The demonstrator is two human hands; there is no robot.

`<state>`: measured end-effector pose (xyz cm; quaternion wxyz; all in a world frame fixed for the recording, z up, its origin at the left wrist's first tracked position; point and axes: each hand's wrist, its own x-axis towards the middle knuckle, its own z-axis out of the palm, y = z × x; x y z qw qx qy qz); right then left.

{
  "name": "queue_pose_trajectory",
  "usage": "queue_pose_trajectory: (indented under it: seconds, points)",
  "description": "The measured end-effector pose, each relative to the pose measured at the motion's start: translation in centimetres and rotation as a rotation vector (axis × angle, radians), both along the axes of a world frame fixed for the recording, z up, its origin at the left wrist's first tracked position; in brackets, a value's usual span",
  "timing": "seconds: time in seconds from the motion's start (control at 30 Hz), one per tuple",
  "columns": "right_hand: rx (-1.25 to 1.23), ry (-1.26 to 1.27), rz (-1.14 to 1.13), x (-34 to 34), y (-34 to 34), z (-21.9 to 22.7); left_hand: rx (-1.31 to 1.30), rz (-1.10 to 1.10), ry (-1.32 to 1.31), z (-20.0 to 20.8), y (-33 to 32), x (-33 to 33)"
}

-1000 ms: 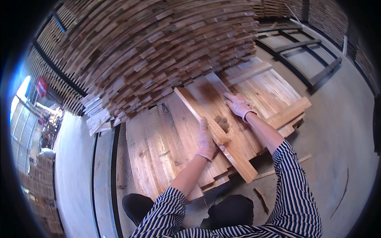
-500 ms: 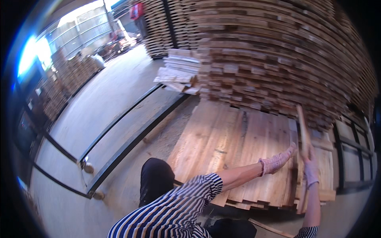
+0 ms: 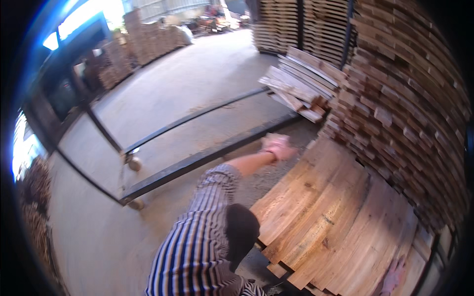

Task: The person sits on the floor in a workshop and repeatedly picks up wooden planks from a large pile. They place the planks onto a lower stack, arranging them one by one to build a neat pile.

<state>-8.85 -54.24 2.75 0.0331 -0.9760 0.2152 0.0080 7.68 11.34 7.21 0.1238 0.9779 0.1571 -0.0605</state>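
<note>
My left hand [image 3: 278,147], in a pinkish knit glove, is stretched out over the floor beside the black metal rail, left of the planks. It is smeared by motion, so its fingers and anything in them cannot be made out. My right hand [image 3: 393,276], gloved as well, is at the lower right on the layer of wooden planks [image 3: 340,212], fingers stretched out along the wood. No board shows in it. The planks lie side by side with uneven near ends, against a tall stack of boards [image 3: 395,108].
A black metal frame [image 3: 197,160] with small wheels [image 3: 134,164] lies low across the floor at left. Loose pale boards [image 3: 296,81] are piled at its far end. Slatted wood stacks [image 3: 279,27] stand behind, others [image 3: 153,42] along the far left. My knee [image 3: 242,234] is beside the planks.
The view has swung left. My left hand has moved from above the planks out over the floor. My right hand, earlier on a narrow upright board, now lies on the planks without it.
</note>
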Motion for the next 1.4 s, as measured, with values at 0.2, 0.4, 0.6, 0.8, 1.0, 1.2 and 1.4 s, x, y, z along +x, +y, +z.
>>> queue_pose_trajectory:
  seconds: [0.2, 0.4, 0.6, 0.8, 1.0, 1.2, 1.4]
  points:
    - [-0.217, -0.281, 0.192, 2.4, 13.9, 1.8, 0.121, 0.184, -0.003, -8.8, 15.8, 4.2]
    - [0.049, -0.199, 0.331, 9.9, 34.1, 1.6, -0.052, 0.11, 0.003, -10.0, 21.4, 9.3]
    - [-0.081, 0.005, 0.248, 13.5, 38.7, -0.8, -0.13, -0.023, 0.051, -10.0, 23.5, 8.6]
    - [-0.099, 0.042, 0.237, 14.2, 39.0, -1.7, -0.25, -0.03, 0.06, -10.3, 27.0, 5.2]
    - [-0.151, 0.09, 0.205, 13.0, 38.0, -0.9, -0.443, -0.2, 0.164, -11.0, 29.1, 6.5]
    - [-0.081, 0.031, 0.328, 15.8, 42.4, -1.3, -1.447, 0.107, -0.362, -17.2, 33.2, 22.6]
    - [-0.1, 0.034, 0.261, 14.1, 39.7, 0.1, -2.215, 0.361, -0.315, -16.7, 23.3, 21.5]
